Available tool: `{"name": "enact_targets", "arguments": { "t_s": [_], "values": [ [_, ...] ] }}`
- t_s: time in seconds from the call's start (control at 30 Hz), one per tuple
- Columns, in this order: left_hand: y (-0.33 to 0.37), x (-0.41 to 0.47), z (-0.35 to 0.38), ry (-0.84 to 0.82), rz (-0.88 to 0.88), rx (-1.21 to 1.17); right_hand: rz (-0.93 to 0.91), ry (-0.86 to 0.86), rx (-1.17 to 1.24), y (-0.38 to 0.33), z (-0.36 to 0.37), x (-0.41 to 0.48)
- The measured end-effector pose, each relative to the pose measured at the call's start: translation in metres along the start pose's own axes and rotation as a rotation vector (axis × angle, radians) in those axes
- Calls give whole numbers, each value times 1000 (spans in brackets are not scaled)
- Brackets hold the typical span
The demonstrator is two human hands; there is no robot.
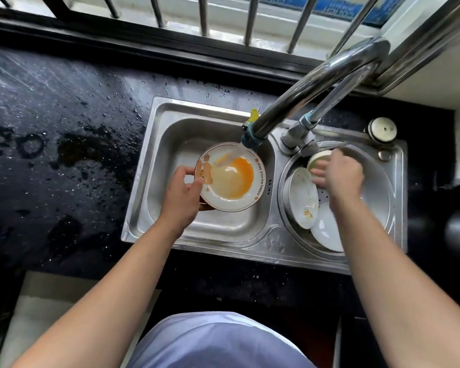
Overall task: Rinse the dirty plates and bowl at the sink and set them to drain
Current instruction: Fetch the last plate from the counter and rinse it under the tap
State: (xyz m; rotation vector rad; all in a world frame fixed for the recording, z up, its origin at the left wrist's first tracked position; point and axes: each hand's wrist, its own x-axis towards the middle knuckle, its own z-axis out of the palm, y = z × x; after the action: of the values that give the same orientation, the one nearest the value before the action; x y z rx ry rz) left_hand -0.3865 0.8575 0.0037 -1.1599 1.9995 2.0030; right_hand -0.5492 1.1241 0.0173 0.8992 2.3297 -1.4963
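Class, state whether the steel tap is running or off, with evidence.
Running: a pale stream falls from the curved steel tap onto the orange-stained white plate held by the left hand.

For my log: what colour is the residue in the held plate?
Orange-yellow residue in the plate, clearest in head view.

This is a home kitchen: a steel double sink [263,241] is set in a wet dark stone bench [51,115], a curved tap [303,94] stands over it, dirty plates [302,193] lie inside, and a barred window [203,17] is behind
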Motion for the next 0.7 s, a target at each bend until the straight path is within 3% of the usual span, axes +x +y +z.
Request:
{"name": "enact_targets", "arguments": {
  "t_s": [0.13,0.2,0.7],
  "values": [
    [-3,-2,0,4,-30,-41,8,-440,-19,31,32,-73],
    [-4,-1,0,5,-21,-25,-21,-534,-95,38,46,-90],
    [-8,4,-2,12,-56,-109,-58,-505,-126,40,66,-88]
  ]
}}
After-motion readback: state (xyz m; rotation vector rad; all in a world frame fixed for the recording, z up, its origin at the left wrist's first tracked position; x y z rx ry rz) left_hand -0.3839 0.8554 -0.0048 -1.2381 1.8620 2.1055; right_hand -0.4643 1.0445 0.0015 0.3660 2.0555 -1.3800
